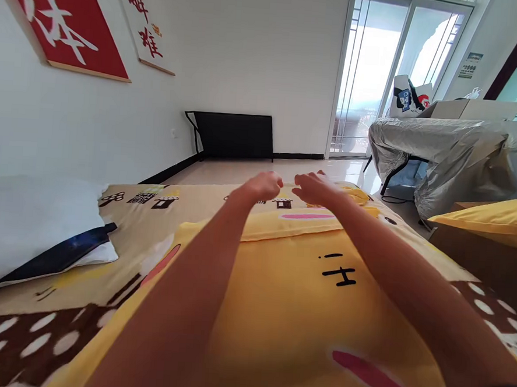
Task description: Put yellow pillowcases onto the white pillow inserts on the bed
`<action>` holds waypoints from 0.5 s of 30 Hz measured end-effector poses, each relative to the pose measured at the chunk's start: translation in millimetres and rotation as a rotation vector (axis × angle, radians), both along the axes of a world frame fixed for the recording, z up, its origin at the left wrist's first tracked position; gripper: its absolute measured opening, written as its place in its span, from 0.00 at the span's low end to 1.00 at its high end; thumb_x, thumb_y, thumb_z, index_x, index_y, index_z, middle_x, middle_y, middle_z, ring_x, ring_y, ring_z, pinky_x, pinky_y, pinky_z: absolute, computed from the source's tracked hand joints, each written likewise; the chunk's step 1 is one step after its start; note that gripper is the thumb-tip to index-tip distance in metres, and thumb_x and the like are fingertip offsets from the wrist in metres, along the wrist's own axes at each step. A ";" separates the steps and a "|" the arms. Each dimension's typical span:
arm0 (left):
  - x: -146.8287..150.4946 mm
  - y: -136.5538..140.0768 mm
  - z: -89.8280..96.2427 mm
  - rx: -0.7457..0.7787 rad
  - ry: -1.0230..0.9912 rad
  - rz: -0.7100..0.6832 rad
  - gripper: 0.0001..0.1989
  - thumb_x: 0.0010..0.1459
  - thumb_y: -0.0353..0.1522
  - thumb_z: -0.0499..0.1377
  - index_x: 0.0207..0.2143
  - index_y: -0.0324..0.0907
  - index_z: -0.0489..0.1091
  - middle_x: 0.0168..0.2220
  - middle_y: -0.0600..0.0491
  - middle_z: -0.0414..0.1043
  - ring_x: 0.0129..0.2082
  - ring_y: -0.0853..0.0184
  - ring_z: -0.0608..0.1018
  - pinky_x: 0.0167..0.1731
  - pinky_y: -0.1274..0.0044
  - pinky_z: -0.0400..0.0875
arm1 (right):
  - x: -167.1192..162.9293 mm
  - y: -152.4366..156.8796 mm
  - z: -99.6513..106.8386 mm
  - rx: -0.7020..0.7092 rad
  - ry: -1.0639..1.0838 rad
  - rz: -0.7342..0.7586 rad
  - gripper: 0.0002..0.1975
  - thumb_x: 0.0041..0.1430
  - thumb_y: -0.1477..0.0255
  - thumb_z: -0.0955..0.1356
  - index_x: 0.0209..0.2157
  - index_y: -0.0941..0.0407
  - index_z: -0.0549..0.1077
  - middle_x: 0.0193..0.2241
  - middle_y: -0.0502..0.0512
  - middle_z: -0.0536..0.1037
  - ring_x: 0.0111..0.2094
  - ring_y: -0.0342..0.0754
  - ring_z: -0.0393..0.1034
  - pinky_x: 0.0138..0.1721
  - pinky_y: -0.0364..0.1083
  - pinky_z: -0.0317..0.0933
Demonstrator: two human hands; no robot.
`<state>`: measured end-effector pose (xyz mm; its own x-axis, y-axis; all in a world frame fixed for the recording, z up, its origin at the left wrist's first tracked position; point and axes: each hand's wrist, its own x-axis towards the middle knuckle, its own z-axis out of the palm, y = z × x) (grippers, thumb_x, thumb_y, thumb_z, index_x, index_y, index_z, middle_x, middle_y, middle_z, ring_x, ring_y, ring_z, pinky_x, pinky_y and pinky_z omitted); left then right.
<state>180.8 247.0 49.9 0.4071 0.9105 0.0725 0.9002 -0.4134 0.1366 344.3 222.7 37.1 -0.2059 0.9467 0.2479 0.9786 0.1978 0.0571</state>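
Observation:
A yellow pillowcase (287, 300) with a printed "Hi!" and pink stripes lies spread flat in front of me, its far edge folded over in a band. Both my arms stretch forward across it. Beyond the band, my left hand (264, 185) hovers with fingers loosely curled and nothing visible in them. Close by on its right is my right hand (315, 186), its fingers bent and apart, also without anything visible in it. The two hands face each other with a small gap between. Bunched yellow cloth (355, 195) sits just beyond my right forearm.
The patterned beige-and-brown sheet (130, 215) lies underneath. A white pillow (33, 226) with a dark corner is at left. On the right are a yellow cushion (497, 220) on a brown box and a plastic-covered table (437, 134). A black folded panel (235, 136) leans against the far wall.

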 end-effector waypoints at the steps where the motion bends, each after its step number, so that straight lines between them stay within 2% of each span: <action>1: 16.0 6.8 -19.9 -0.010 0.010 0.011 0.16 0.58 0.26 0.51 0.46 0.43 0.73 0.49 0.50 0.74 0.48 0.64 0.74 0.48 0.75 0.65 | -6.5 8.9 -17.8 -0.016 0.007 -0.017 0.16 0.64 0.67 0.60 0.47 0.59 0.70 0.47 0.64 0.76 0.49 0.54 0.68 0.54 0.53 0.49; 3: 35.7 14.1 -66.8 -0.032 0.020 0.022 0.14 0.63 0.32 0.50 0.46 0.40 0.71 0.50 0.46 0.72 0.50 0.62 0.73 0.52 0.67 0.64 | -9.9 20.0 -61.0 -0.073 0.028 -0.049 0.17 0.65 0.66 0.58 0.45 0.60 0.71 0.46 0.65 0.76 0.49 0.54 0.69 0.53 0.52 0.51; 5: 40.9 15.2 -109.4 -0.054 0.019 0.038 0.16 0.65 0.37 0.49 0.46 0.37 0.70 0.47 0.46 0.73 0.48 0.62 0.74 0.53 0.63 0.63 | -5.9 25.0 -101.5 -0.140 0.057 -0.078 0.18 0.67 0.66 0.55 0.42 0.59 0.73 0.44 0.64 0.78 0.47 0.53 0.71 0.50 0.50 0.53; 7: 38.7 16.2 -134.7 -0.055 0.008 0.054 0.19 0.65 0.40 0.48 0.46 0.36 0.69 0.46 0.46 0.73 0.49 0.62 0.73 0.54 0.61 0.61 | -0.4 28.5 -126.9 -0.166 0.089 -0.092 0.20 0.68 0.66 0.53 0.42 0.58 0.72 0.45 0.63 0.77 0.48 0.52 0.70 0.50 0.50 0.53; 9: 36.0 21.5 -140.7 -0.065 -0.006 0.060 0.20 0.65 0.41 0.47 0.47 0.37 0.69 0.47 0.45 0.73 0.50 0.61 0.73 0.55 0.60 0.59 | 3.6 33.4 -134.9 -0.174 0.117 -0.086 0.21 0.68 0.64 0.52 0.44 0.57 0.72 0.46 0.62 0.77 0.49 0.52 0.69 0.51 0.51 0.52; 13: 28.8 40.8 -125.6 -0.139 -0.020 0.053 0.21 0.64 0.40 0.44 0.47 0.42 0.71 0.50 0.46 0.73 0.51 0.60 0.73 0.53 0.63 0.62 | 12.5 45.7 -124.7 -0.224 0.176 -0.077 0.22 0.66 0.61 0.53 0.44 0.54 0.73 0.45 0.59 0.78 0.47 0.52 0.70 0.51 0.50 0.53; 15: 16.6 50.5 -119.7 -0.171 -0.005 0.090 0.23 0.62 0.43 0.43 0.47 0.44 0.72 0.51 0.44 0.72 0.52 0.56 0.72 0.53 0.62 0.61 | 24.1 51.0 -120.0 -0.241 0.213 -0.100 0.23 0.65 0.59 0.54 0.43 0.54 0.75 0.46 0.59 0.77 0.48 0.54 0.69 0.51 0.50 0.54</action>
